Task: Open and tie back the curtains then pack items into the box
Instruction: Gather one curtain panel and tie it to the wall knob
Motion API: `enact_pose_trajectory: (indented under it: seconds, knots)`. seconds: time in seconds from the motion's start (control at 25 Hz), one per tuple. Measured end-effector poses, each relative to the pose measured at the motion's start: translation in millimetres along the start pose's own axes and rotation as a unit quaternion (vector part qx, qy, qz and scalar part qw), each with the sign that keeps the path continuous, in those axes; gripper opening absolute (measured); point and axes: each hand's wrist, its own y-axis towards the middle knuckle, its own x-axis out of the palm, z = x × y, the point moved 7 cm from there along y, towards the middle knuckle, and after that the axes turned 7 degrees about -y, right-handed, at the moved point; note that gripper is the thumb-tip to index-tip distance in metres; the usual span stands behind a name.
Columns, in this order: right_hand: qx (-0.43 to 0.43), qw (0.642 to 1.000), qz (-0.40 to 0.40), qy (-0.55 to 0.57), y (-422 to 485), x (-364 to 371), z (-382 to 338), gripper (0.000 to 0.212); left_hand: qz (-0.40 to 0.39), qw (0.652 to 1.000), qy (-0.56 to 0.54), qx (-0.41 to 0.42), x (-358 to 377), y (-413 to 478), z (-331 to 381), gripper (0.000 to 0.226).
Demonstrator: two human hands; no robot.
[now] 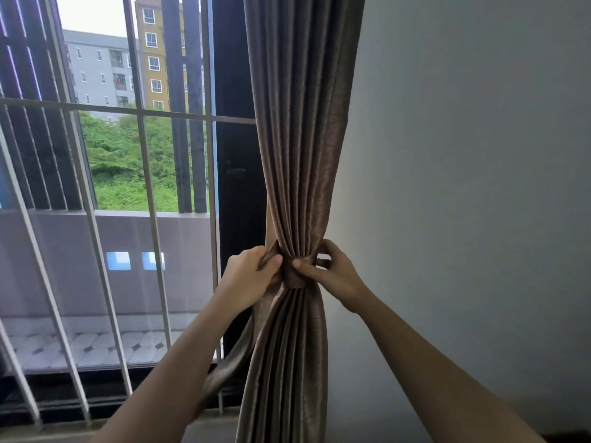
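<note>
Both hands, left hand (248,274) and right hand (332,276), pinch the tie-band (292,276) cinching the soft, probably slippery curtain (300,155) (grip the waist between fingertips).

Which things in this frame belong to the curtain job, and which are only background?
Job:
curtain
tie-back band
left hand, gripping the fabric
right hand, on the band

Background:
window bars
wall
balcony floor tiles

Brown curtain (300,139) hangs at the window's right edge, against the wall, gathered into tight vertical pleats with a slight sheen. A matching brown tieback (293,272) cinches it at the waist; above and below the band the folds fan out, the lower part falling out of view.
</note>
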Motion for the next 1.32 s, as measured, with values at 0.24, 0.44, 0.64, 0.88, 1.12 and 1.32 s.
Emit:
enact_pose_trajectory:
  seconds: [0.24,0.44,0.64,0.88,1.12,1.32]
  knots:
    - [-0.01,0.969,-0.085,0.234,-9,10,14,0.045,-0.084,0.947,-0.293,-0.103,37,4,-5,0.008]
    - [-0.022,0.993,-0.094,0.074,-7,9,10,0.048,-0.046,0.972,-0.224,-0.047,35,15,-1,0.005]
    - [-0.068,0.996,-0.06,-0.018,-2,-2,-1,0.03,0.098,0.992,-0.069,0.038,26,18,-1,0.023]
    - [-0.106,0.988,-0.06,-0.093,10,-21,1,0.019,0.109,0.975,-0.193,-0.011,39,14,-17,0.048]
    - [-0.089,0.992,-0.088,-0.002,32,-21,0,0.012,0.035,0.975,-0.221,-0.01,43,11,-22,0.067]
    - [-0.037,0.983,-0.172,0.045,43,-6,12,0.02,0.132,0.976,-0.175,-0.002,38,13,-23,0.056]
